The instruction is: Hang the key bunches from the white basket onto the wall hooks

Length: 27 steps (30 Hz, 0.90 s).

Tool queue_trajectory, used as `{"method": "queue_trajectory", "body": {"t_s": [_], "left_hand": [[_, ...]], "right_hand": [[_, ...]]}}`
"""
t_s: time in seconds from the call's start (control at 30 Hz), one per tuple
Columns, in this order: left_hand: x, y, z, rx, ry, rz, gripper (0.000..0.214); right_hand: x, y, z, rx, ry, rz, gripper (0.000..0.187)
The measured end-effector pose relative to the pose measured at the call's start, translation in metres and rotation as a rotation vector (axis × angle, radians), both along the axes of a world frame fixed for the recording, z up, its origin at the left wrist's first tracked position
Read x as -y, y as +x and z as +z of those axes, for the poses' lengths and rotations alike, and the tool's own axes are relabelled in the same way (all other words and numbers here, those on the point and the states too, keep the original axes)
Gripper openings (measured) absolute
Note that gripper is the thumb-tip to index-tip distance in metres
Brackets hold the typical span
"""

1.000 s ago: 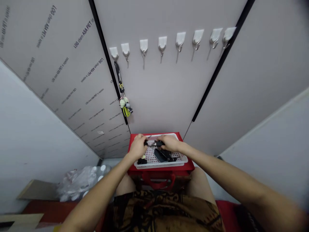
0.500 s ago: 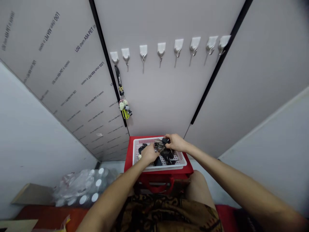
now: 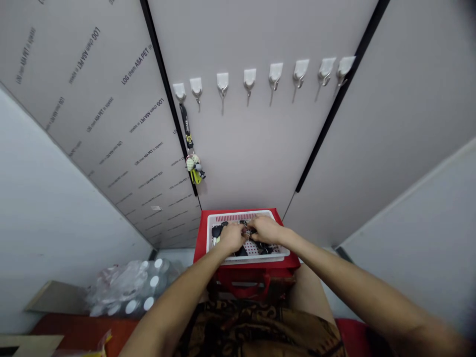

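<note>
A white slotted basket (image 3: 230, 217) holds several small dark items, some with shiny metal parts; they look like keys and key holders. My left hand (image 3: 232, 238) is inside it, left of the middle, with fingers curled and fingertips pressed together. Close beside it, my right hand (image 3: 266, 230) reaches in from the right with its fingers bent in a pinch. The fingertips of both hands nearly meet over small metal and dark bits, and what each one grips is mostly hidden. Black items (image 3: 216, 231) lie at the basket's left end.
Under the basket is a red bag or box (image 3: 202, 245) with a handle. Several white hooks (image 3: 250, 77) line the wall panel. A black strap keychain (image 3: 187, 126) with small charms hangs from the leftmost one. Plastic-wrapped bottles (image 3: 154, 281) stand at lower left.
My right hand has come down and inward to the basket's middle, and the black piece it held is now mostly hidden. My left hand stays nearly in place. The view has shifted slightly.
</note>
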<state>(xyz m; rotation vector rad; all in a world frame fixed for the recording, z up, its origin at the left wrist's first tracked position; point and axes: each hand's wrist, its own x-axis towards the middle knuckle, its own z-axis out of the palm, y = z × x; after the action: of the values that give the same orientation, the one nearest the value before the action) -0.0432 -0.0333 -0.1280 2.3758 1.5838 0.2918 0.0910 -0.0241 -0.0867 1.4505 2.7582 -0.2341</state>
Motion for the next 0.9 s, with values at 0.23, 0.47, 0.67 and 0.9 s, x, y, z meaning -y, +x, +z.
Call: {"method": "queue_trajectory", "body": {"t_s": [0.23, 0.47, 0.67, 0.9], "left_hand": [[-0.002, -0.034, 0.019, 0.585, -0.24, 0.098, 0.018], [0.009, -0.043, 0.039, 1.3, -0.585, 0.18, 0.028], [0.005, -0.029, 0.061, 1.616, -0.577, 0.118, 0.031], [-0.032, -0.033, 0.142, 1.639, -0.165, 0.097, 0.034]], "right_hand": [[-0.006, 0.02, -0.005, -0.297, -0.146, -0.069, 0.028], [-0.001, -0.006, 0.003, -0.741, -0.38, 0.028, 0.032], [-0.01, -0.045, 0.055, -1.097, -0.193, -0.052, 0.023], [-0.05, -0.089, 0.147, -1.227, 0.005, -0.122, 0.023]]}}
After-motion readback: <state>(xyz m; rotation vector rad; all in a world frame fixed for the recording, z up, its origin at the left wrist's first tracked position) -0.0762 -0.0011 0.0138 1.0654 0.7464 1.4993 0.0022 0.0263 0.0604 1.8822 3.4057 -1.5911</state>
